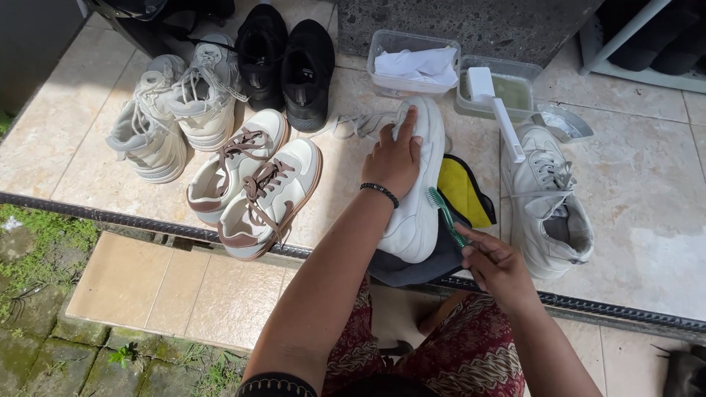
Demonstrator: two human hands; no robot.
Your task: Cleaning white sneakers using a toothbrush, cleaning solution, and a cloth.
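Observation:
My left hand [396, 156] presses down on a white sneaker [417, 213] that lies on a dark cloth [434, 263] and a yellow cloth [463, 192] on the tiled step. My right hand [494, 265] grips a green toothbrush [444, 213], its bristled head touching the sneaker's right side. A black bead bracelet sits on my left wrist. A second white sneaker [548, 202] with laces stands upright to the right, apart from my hands.
A cream and brown pair of sneakers [254, 184], a grey-white pair [176, 110] and a black pair [287, 62] stand at the left. Behind are a plastic tub with white cloth [413, 62], a tub of greenish liquid with a white brush [501, 99], and a lid [562, 123].

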